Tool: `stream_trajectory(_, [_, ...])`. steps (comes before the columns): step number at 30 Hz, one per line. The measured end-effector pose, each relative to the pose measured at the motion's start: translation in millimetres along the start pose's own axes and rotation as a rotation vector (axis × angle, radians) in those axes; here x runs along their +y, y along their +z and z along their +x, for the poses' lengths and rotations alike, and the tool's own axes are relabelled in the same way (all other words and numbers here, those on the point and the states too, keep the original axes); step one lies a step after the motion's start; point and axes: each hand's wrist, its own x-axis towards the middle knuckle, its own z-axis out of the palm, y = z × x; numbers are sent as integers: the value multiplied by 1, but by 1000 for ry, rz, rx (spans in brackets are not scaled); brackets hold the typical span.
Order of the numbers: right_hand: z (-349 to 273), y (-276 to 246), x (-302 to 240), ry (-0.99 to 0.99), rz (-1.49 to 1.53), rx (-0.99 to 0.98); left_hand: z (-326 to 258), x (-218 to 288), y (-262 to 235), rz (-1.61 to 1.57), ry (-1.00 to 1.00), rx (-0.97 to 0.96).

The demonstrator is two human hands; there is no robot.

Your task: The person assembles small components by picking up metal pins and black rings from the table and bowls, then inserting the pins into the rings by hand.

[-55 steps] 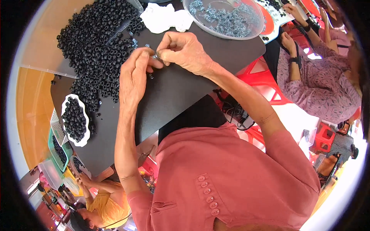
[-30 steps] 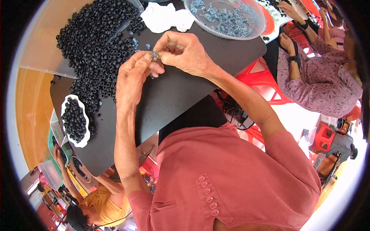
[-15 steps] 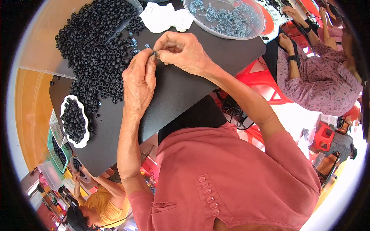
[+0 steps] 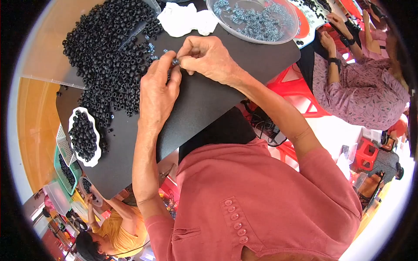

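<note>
My left hand [image 4: 159, 91] and my right hand [image 4: 209, 61] meet fingertip to fingertip over the dark table [image 4: 196, 95]. Pinched between them is a small blue-grey metal spring [image 4: 175, 61], partly hidden by the fingers. Whether a black piece is also in the pinch cannot be made out. Left of my hands spreads a big heap of small black hollow pieces [image 4: 104, 56], round with a hole. A few loose springs [image 4: 151, 47] lie at the heap's right edge. Many more springs fill a round clear tub [image 4: 254, 41] beyond my right hand.
A crumpled white cloth [image 4: 185, 21] lies behind my hands. Black pieces fill a white scalloped dish [image 4: 98, 150] at the table's left. The heap spills from a clear bin [image 4: 48, 65]. Other people sit left and right, near a red stool [image 4: 300, 93].
Both hands have shifted slightly, the left one a little to the right. More of the spring now shows between the fingertips.
</note>
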Motion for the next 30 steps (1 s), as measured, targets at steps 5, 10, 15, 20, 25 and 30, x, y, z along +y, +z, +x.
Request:
stream_trajectory(5, [0,-1,-1,3,-28,16,1,-5,-2,232,212,10])
stream_trajectory(10, [0,2,3,-85,-69,37,3,-2,-5,83,84,-48])
stream_trajectory(15, [-3,6,3,-196,-100,46,4,-6,-8,-312,-175,-119])
stream_trajectory(20, [-2,2,1,-136,-130,54,4,-16,-6,-558,-294,-120])
stream_trajectory(25, [1,3,6,-130,-116,86,4,-4,-1,-360,-220,-34])
stream_trajectory(30, [1,3,3,-144,-162,113,3,-12,-2,-480,-230,-95])
